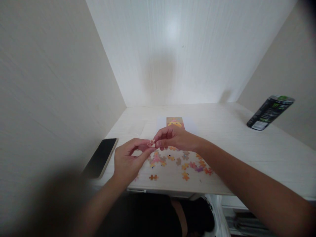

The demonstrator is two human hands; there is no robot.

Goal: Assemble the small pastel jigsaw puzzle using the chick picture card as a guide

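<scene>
We face a pale desk in a white alcove. Our left hand and right hand pinch one small puzzle piece together above loose pieces at six o'clock. It looks light, thin and bendable, best gripped by its edges.

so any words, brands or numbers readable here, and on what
None reads clearly.
Black can: green claw-like logo and a white label panel, print too blurred to read.
Puzzle picture card: a yellow figure, no legible text.
Phone: screen dark, nothing shown.
Puzzle piece pinched by both hands: no print visible.
</scene>
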